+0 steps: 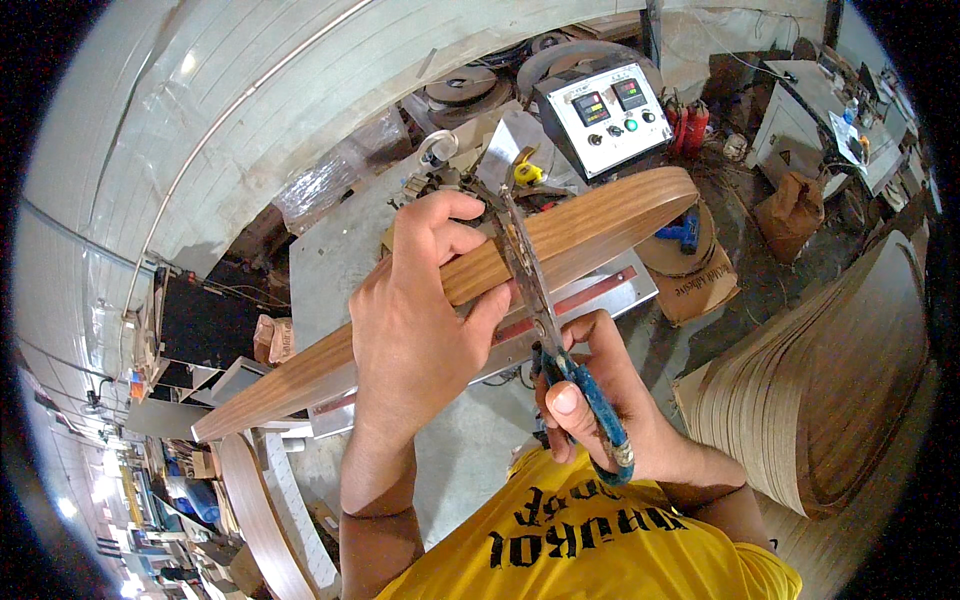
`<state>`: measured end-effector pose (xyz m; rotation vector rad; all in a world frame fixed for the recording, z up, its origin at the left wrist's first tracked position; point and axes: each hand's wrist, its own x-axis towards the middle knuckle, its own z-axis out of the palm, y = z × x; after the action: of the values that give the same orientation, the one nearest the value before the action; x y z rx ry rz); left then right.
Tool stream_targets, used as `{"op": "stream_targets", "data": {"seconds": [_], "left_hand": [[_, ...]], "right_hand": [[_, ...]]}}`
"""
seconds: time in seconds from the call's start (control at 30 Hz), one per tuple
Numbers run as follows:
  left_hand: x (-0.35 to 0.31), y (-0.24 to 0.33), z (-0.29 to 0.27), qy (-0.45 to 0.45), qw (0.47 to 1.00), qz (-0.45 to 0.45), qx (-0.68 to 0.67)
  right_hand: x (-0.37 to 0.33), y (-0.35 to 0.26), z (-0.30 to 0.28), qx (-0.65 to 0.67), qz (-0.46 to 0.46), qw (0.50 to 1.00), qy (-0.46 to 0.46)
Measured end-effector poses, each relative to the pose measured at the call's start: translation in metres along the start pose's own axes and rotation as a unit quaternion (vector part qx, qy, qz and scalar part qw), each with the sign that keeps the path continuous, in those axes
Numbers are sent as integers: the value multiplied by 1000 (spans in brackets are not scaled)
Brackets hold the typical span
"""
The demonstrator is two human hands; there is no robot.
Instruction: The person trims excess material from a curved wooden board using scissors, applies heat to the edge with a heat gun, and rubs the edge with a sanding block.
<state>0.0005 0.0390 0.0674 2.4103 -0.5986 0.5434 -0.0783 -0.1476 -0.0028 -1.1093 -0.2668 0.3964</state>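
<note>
A long wood-grain board [625,215] with a rounded right end runs slantwise across the view, its edge turned up toward me. My left hand [415,310] is closed around it near the middle, fingers on the far side and thumb on the near side. In my right hand [610,400] is a pair of scissors [530,272], its worn blue handles inside my curled fingers. The long, stained metal blades lie across the board's upper edge, just right of my left hand. From here I cannot tell whether they touch it.
Beneath the board is a grey metal worktable [325,270]. A control box [605,125] with displays and knobs stands behind, near a yellow tape measure [527,172]. Stacked wood-grain panels [840,370] fill the right side. A carton [695,290] sits below the board's right end.
</note>
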Motion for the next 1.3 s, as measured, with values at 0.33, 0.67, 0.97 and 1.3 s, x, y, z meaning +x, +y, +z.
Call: {"op": "stream_targets", "data": {"seconds": [0.33,0.67,0.97,1.3], "left_hand": [[1,0,0,2,1000,-5,-1],[1,1,0,3,1000,-7,2],[0,0,-2,1,1000,-15,1],[0,1,-1,-1,1000,-16,1]], "right_hand": [[1,0,7,21,-15,999,19],[-1,-1,8,20,-6,999,31],[-1,-4,11,15,-5,999,39],[-2,-2,12,8,-4,999,53]]}}
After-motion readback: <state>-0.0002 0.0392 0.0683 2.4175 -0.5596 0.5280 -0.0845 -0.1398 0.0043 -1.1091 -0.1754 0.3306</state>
